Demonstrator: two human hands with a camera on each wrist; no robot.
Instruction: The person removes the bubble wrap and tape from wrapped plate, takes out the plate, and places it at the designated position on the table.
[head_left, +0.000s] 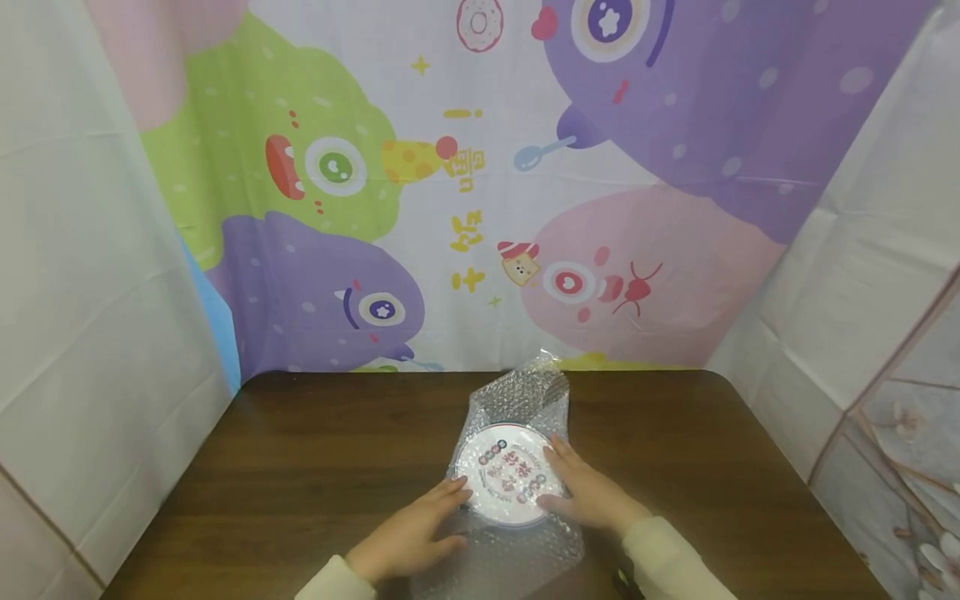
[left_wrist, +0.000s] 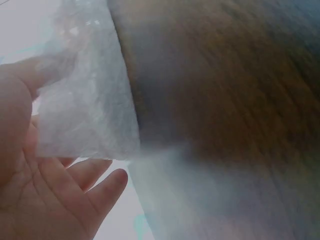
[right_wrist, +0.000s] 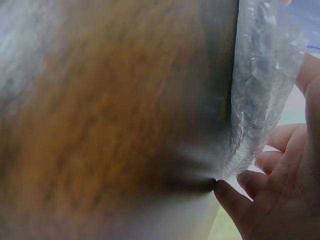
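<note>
Plate (head_left: 510,477), white, printed, 1 pc. Loc.: on/in bubble wrap (head_left: 520,402) (can't tell which), on surface (head_left: 315,467). Your L grip (head_left: 416,529): fingers extended, tips at L edge; R grip (head_left: 592,490): spread, at R edge; neither clasps. Step: prob. wrapping; next likely needs near end folded over.

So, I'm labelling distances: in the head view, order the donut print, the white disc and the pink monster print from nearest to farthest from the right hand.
1. White disc: at the fingertips of the right hand, on its left.
2. Pink monster print: low on the right of the backdrop.
3. Donut print: high up, at the picture's top edge.
</note>
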